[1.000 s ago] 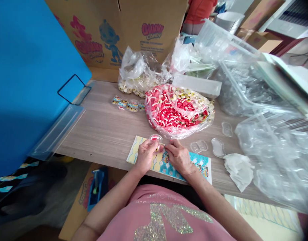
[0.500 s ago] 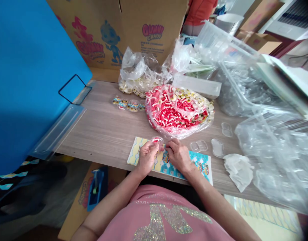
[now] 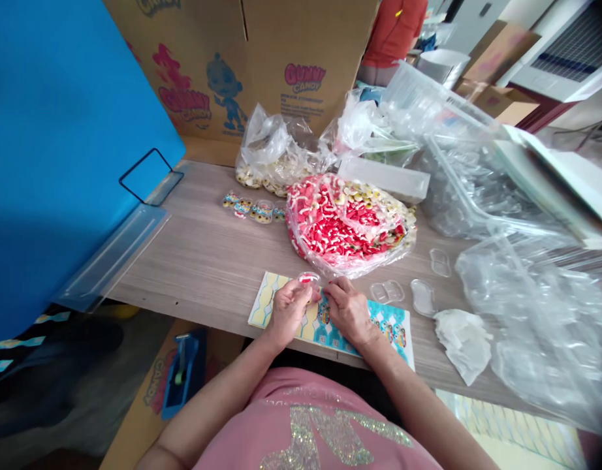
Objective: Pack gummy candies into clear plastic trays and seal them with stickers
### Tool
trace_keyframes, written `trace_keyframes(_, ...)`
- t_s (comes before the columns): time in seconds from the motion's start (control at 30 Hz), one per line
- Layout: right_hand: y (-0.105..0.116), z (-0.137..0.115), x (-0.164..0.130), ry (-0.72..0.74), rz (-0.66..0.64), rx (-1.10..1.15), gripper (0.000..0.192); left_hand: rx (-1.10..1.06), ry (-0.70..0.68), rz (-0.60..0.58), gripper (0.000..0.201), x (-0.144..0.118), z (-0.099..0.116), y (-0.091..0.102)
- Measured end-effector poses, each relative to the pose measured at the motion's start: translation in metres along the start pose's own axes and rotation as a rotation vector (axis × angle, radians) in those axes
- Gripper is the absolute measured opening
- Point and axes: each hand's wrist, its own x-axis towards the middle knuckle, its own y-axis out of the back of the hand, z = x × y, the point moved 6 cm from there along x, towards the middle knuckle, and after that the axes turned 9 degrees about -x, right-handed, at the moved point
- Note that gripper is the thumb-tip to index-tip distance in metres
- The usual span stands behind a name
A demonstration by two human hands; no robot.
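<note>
Holding a small clear cup [image 3: 308, 279] with red and white candy in it, the left hand [image 3: 287, 312] is just below the centre of the frame, its grip closed, thumb and fingers around the cup's near end. The right hand [image 3: 348, 311] is just beside it, over the sheet [image 3: 270, 294], fingertips bunched near the cup; I cannot tell whether that grip pinches something thin or only presses down. The sheet, yellow at its left end and blue at its right, lies along the front edge of the counter [image 3: 203, 254], under both hands.

Above the hands, at the centre of the frame, sits an open bag [image 3: 330, 225] of red and white candy, with yellowish pieces at its upper right. Left of it, small labelled packs [image 3: 260, 211] lie in a row. Behind the bag, toward the upper right, is a pale tray [image 3: 383, 179]. Right of the hands, clear shells [image 3: 423, 297] lie near a crumpled tissue [image 3: 463, 346], and a clear bin [image 3: 465, 173] fills the upper right. A carton [image 3: 262, 59] stands at the top of the frame, and a blue panel [image 3: 61, 143] takes up the upper left.
</note>
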Motion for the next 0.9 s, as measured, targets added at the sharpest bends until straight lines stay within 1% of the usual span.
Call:
trace_keyframes(0.07, 0.003, -0.001, -0.001, 0.036, 0.03, 0.028, 0.024, -0.037, 0.036, -0.029, 0.039, 0.001, -0.001, -0.001)
trace_keyframes(0.13, 0.008, 0.0, -0.002, 0.07, 0.094, 0.129, 0.023, -0.066, 0.068, -0.073, 0.04, 0.002, -0.001, -0.001)
trace_keyframes(0.23, 0.017, 0.002, -0.005, 0.092, 0.204, 0.296, 0.019, -0.103, 0.115, -0.178, 0.036, 0.001, -0.001, -0.004)
trace_keyframes(0.33, 0.02, 0.0, -0.006, 0.116, 0.256, 0.371, 0.02, -0.125, 0.157, -0.27, 0.034, 0.0, -0.002, -0.008)
trace_keyframes(0.43, 0.024, -0.003, -0.003, 0.109, 0.227, 0.388, 0.022, -0.146, 0.148, -0.248, 0.033, 0.0, -0.001, -0.007)
trace_keyframes(0.53, 0.036, 0.002, -0.005, -0.008, 0.185, 0.475, 0.031, -0.162, 0.134, -0.212, 0.032, 0.001, 0.001, -0.006)
trace_keyframes(0.57, 0.04, 0.005, -0.008, -0.048, 0.163, 0.51, 0.029, -0.166, 0.134, -0.207, 0.032, 0.001, 0.001, -0.006)
trace_keyframes(0.63, 0.046, 0.006, -0.015, -0.067, 0.095, 0.535, 0.018, -0.172, 0.134, -0.201, 0.031, 0.001, 0.001, -0.005)
trace_keyframes(0.7, 0.045, 0.004, -0.023, -0.037, 0.027, 0.485, 0.008, -0.173, 0.131, -0.197, 0.03, 0.001, 0.002, -0.006)
trace_keyframes(0.73, 0.042, 0.004, -0.026, -0.035, 0.015, 0.448, 0.006, -0.17, 0.13, -0.197, 0.03, 0.001, 0.002, -0.006)
trace_keyframes(0.8, 0.035, 0.002, -0.03, -0.062, 0.027, 0.385, 0.004, -0.161, 0.135, -0.199, 0.03, 0.002, 0.002, -0.007)
trace_keyframes(0.9, 0.026, -0.001, -0.033, -0.104, 0.084, 0.364, 0.011, -0.177, 0.139, -0.167, 0.031, 0.006, 0.002, -0.005)
